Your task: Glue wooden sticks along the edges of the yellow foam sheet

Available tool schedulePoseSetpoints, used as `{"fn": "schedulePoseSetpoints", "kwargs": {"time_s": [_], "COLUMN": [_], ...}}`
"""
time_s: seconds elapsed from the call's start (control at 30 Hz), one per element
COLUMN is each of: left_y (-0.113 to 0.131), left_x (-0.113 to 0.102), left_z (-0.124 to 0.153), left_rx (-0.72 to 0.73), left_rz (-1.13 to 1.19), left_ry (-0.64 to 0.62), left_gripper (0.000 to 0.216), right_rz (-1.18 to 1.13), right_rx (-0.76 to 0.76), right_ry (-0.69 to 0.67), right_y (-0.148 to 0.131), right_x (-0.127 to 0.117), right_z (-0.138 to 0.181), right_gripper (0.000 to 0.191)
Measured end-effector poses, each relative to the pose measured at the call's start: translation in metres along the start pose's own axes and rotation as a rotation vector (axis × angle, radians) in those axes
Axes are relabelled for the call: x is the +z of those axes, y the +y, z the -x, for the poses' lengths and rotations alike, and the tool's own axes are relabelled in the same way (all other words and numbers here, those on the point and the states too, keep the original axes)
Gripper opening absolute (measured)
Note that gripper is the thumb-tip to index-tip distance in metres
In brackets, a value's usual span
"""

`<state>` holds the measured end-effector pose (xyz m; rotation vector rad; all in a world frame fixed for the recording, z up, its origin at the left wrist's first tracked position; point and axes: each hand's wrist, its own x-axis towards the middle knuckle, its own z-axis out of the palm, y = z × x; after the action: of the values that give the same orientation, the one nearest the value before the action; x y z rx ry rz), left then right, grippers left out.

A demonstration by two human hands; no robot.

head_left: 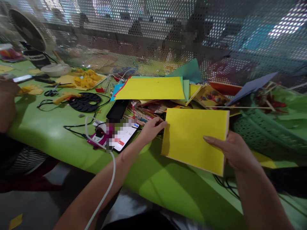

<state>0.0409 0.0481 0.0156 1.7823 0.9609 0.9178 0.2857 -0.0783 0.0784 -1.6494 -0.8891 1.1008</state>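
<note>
A rectangular yellow board (189, 137) with a pale, wood-like edge is held tilted above the near side of the table. My right hand (237, 150) grips its right edge, the thumb lying flat across the front face and the fingers hidden behind. At the upper part of the left edge, my left hand (153, 127) is closed with its fingertips against the board. Just behind is a stack of coloured sheets (151, 88) with a yellow one on top. Beneath that stack lies a heap of thin sticks (141, 115), partly covered.
A lit phone (124, 137) and a purple power strip (98, 139) with a white cable lie left of my arm. A green basket (275, 131) stands right. Scissors (52, 91), a black disc (85, 102) and a fan (28, 30) are leftward. Another person's hand (8, 92) shows far left.
</note>
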Motion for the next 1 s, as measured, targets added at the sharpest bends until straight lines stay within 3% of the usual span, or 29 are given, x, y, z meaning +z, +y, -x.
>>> {"fn": "schedulePoseSetpoints", "kwargs": {"time_s": [0.63,1.0], "left_y": [0.006,-0.001], "left_x": [0.005,0.004], "left_z": [0.007,0.002], "left_rx": [0.047,0.024], "left_rz": [-0.461,-0.273], "left_ry": [0.029,0.036], "left_gripper": [0.008,0.022], "right_rz": [-0.003,-0.01], "right_rx": [0.012,0.012], "right_ry": [-0.05,-0.021], "right_y": [-0.007,-0.002], "right_x": [0.01,0.002], "right_z": [0.007,0.003], "right_gripper": [0.032,0.035]}}
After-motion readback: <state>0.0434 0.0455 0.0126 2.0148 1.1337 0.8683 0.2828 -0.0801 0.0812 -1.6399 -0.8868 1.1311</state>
